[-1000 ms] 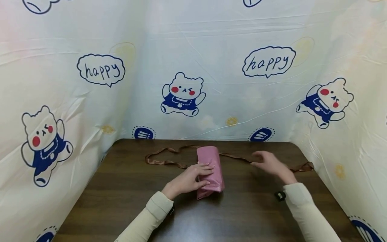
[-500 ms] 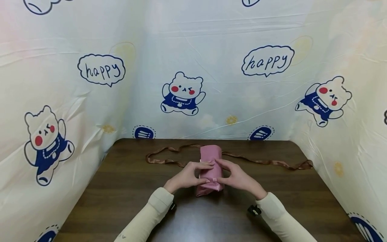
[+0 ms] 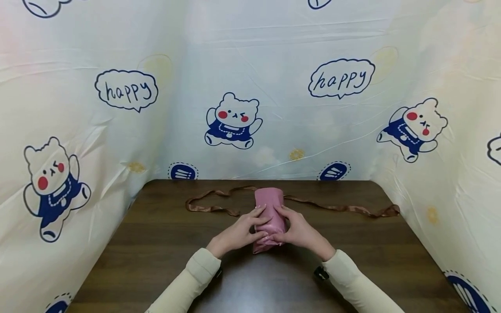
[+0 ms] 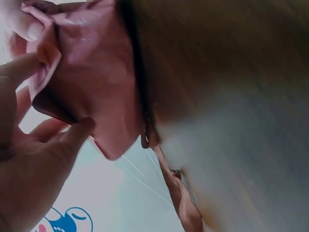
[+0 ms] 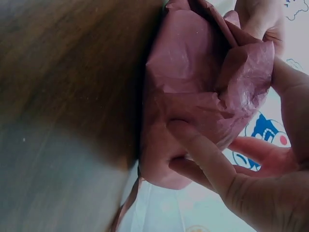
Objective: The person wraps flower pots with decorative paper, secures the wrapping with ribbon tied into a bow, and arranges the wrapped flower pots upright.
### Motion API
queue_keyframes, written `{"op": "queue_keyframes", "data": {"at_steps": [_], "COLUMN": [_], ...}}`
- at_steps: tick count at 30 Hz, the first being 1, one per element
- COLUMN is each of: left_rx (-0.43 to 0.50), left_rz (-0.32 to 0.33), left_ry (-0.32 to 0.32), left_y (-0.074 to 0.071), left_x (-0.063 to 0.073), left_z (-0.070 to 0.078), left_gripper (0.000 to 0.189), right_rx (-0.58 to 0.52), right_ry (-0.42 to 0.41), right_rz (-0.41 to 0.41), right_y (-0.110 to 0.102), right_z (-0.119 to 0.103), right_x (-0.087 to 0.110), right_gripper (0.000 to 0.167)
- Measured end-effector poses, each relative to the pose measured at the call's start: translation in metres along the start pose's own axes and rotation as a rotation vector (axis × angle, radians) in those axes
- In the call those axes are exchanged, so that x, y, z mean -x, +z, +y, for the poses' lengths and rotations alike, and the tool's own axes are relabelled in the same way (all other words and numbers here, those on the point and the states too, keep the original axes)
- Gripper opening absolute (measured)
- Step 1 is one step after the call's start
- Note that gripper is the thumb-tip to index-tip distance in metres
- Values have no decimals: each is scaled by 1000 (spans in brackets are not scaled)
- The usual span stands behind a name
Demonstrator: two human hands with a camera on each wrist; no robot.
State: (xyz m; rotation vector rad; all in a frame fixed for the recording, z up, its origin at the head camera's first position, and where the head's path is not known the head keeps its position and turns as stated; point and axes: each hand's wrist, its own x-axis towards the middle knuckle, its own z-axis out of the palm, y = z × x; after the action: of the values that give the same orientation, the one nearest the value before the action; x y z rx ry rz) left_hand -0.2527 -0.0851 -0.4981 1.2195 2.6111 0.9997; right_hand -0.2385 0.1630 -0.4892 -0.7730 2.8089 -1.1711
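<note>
A bundle wrapped in pink paper [image 3: 269, 198] lies lengthwise at the middle of the table, its near end loosely folded. My left hand [image 3: 235, 234] holds its left side, thumb near the front end and fingers over the top. From the right, my right hand [image 3: 305, 234] holds it the same way. Close up in the left wrist view, the pink paper [image 4: 104, 72] stands in a fold at its open end, with fingers on it. The right wrist view shows crumpled paper [image 5: 181, 48] between both hands. What is inside is hidden.
A brown ribbon [image 3: 344, 208] runs out from behind the bundle to both sides, looping on the left. The dark wooden table [image 3: 250, 287] meets a printed cloth backdrop [image 3: 282, 87] at the back and sides.
My right hand has come from the ribbon on the right to the bundle and now holds its right side. The left hand stays on the left side, its fingers shifted slightly.
</note>
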Motion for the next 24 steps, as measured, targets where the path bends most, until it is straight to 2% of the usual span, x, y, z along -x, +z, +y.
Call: {"op": "queue_keyframes", "data": {"at_steps": [6,11,18,24], "left_rx": [61,141,185,207], "left_rz": [18,72,97,130], "left_ry": [14,29,11,16], "left_y": [1,4,10,12], "left_x": [-1,-1,-1,-1], "left_z": [1,0,-1,4], "left_gripper": [58,58,58,56], "right_rx": [-26,-22,-16,-38], "right_ry": [8,-10,13,-16], "right_rz": [15,21,27,48], "right_y": [4,7,10,11], "right_z": [0,0,-4,-6], "right_x": [2,3,9,12], "right_gripper": [93,92,93,91]}}
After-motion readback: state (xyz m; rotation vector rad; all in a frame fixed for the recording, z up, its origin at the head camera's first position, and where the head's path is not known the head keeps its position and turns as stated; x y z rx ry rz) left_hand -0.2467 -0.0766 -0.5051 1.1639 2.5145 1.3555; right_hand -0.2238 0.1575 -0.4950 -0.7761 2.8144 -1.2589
